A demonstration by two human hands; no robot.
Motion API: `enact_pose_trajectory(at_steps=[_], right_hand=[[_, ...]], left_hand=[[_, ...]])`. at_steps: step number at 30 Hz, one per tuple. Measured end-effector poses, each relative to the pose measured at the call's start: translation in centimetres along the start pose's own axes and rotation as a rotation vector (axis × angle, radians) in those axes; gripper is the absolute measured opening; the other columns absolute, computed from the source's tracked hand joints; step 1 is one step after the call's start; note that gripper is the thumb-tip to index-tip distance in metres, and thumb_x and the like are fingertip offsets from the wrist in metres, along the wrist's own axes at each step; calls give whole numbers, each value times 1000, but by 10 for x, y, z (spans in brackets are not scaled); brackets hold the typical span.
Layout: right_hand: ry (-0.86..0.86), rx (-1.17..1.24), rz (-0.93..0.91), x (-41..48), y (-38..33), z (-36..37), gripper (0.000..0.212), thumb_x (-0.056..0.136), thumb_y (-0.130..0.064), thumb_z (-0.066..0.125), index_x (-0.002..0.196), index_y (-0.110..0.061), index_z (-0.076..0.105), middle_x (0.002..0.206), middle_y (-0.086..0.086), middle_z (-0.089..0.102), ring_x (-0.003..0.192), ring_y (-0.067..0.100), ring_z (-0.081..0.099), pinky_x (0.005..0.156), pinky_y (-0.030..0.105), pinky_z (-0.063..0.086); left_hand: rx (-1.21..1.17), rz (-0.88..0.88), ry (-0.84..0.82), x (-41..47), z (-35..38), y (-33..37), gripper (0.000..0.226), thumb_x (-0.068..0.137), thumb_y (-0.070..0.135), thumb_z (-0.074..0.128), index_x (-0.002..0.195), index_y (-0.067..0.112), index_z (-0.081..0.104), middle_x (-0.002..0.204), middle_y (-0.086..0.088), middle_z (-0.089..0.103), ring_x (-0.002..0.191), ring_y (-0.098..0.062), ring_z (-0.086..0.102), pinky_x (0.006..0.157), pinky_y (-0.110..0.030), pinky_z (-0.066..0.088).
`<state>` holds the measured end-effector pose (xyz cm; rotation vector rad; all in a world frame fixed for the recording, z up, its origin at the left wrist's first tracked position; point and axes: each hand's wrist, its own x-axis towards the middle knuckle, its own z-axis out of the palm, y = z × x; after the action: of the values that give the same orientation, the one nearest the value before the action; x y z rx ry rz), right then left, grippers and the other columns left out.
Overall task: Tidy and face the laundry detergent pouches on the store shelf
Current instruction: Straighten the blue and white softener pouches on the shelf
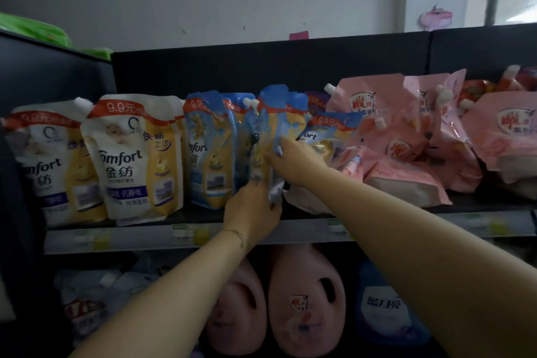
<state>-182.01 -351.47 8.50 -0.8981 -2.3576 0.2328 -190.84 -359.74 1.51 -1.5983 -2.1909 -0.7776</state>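
Note:
A blue and yellow Comfort pouch (268, 136) stands upright at the middle of the dark shelf (203, 213), turned edge-on. My left hand (251, 209) grips its bottom corner. My right hand (293, 158) presses against its right side. Another blue pouch (210, 148) stands to its left, facing front. White Comfort pouches (130, 154) stand upright further left. A blue pouch (331, 136) leans tilted behind my right hand. Pink pouches (406, 136) lie slumped and piled at the right.
A shelf edge strip with price labels (189, 234) runs below the pouches. Under it stand pink detergent jugs (305, 299), a blue pouch (386, 311) and clear packs (96, 293). A dark back panel (261, 66) closes the shelf behind.

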Motion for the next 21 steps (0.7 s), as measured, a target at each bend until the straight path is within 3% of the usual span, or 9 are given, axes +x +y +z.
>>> enact_pose_trajectory(at_steps=[3, 6, 9, 12, 13, 15, 17, 19, 21], right_hand=[[-39, -46, -138, 11, -20, 13, 19, 99, -21, 42, 113, -9, 44, 98, 13, 56, 79, 28, 48, 61, 32, 36], [-75, -47, -205, 21, -32, 21, 21, 98, -21, 43, 115, -10, 44, 108, 17, 58, 86, 31, 52, 65, 33, 37], [-170, -18, -244, 20, -31, 16, 38, 97, -31, 46, 131, -13, 41, 120, 16, 56, 99, 31, 53, 73, 35, 41], [-237, 20, -232, 14, -15, -1, 49, 97, -34, 46, 140, -11, 40, 131, 16, 51, 114, 32, 52, 84, 36, 43], [-238, 25, -224, 13, -7, -6, 44, 98, -33, 46, 135, -10, 47, 128, 15, 53, 111, 32, 53, 83, 35, 44], [-189, 9, -187, 14, 13, -16, 28, 97, -27, 45, 104, -5, 61, 104, 13, 61, 93, 30, 57, 69, 31, 45], [-121, -44, -92, 16, 38, -26, 21, 93, -18, 45, 78, -7, 52, 82, 8, 54, 78, 27, 54, 57, 28, 39], [-39, -46, 21, 18, 64, -36, 12, 89, -13, 47, 79, -7, 48, 81, 6, 50, 77, 26, 52, 60, 29, 40], [35, -26, 116, 23, 87, -46, 11, 87, -17, 54, 86, -7, 51, 86, 7, 53, 79, 26, 52, 60, 29, 41]], left_hand=[[97, 0, 73, -8, -4, -4, 17, 92, 30, 48, 98, 15, 53, 93, -5, 59, 79, -20, 57, 60, -29, 40], [164, -3, 96, -13, -8, -5, 24, 92, 33, 49, 74, 18, 47, 76, 0, 54, 76, -19, 60, 57, -27, 35], [204, 33, 66, -11, -6, 5, 28, 92, 34, 49, 70, 18, 44, 70, 1, 50, 75, -20, 61, 56, -27, 33], [151, 45, 55, -5, -4, 21, 20, 92, 32, 49, 79, 18, 44, 75, -1, 53, 78, -24, 61, 57, -30, 36], [106, 53, 35, -2, -2, 27, 16, 93, 30, 49, 83, 18, 45, 77, -1, 52, 81, -26, 60, 58, -31, 39], [42, 61, -22, 7, 0, 39, 14, 94, 29, 46, 98, 16, 49, 92, -3, 54, 88, -26, 57, 65, -33, 43], [-3, 27, -57, 15, 4, 48, 16, 95, 31, 44, 100, 16, 48, 103, -6, 52, 87, -25, 52, 70, -36, 44], [-67, -4, -38, 19, 10, 56, 16, 96, 29, 43, 89, 16, 40, 103, -9, 49, 84, -27, 48, 71, -38, 43], [-130, -28, -11, 19, 16, 61, 14, 96, 27, 42, 90, 15, 36, 103, -9, 46, 87, -29, 49, 72, -39, 43]])
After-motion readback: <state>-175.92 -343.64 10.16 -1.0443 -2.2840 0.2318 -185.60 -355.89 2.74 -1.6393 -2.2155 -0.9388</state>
